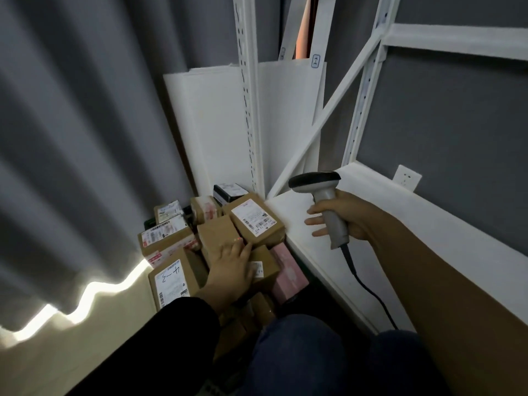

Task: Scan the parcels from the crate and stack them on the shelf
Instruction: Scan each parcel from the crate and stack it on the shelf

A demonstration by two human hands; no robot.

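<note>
Several brown cardboard parcels (255,221) with white labels lie piled in a dark crate (150,222) on the floor, left of the white shelf (400,212). My left hand (231,264) lies on top of a small brown parcel (220,232) in the middle of the pile, fingers spread over it. A red dot of light shows on that parcel just past my fingertips. My right hand (345,218) grips the handle of a grey barcode scanner (323,195) above the shelf board; its black head points left toward the pile.
A pink parcel (288,270) sits at the pile's right edge against the shelf. White boards (217,124) lean in the corner behind a white upright. A grey curtain (71,138) hangs at left. The scanner's black cable (368,290) trails across the shelf. My knees are at the bottom.
</note>
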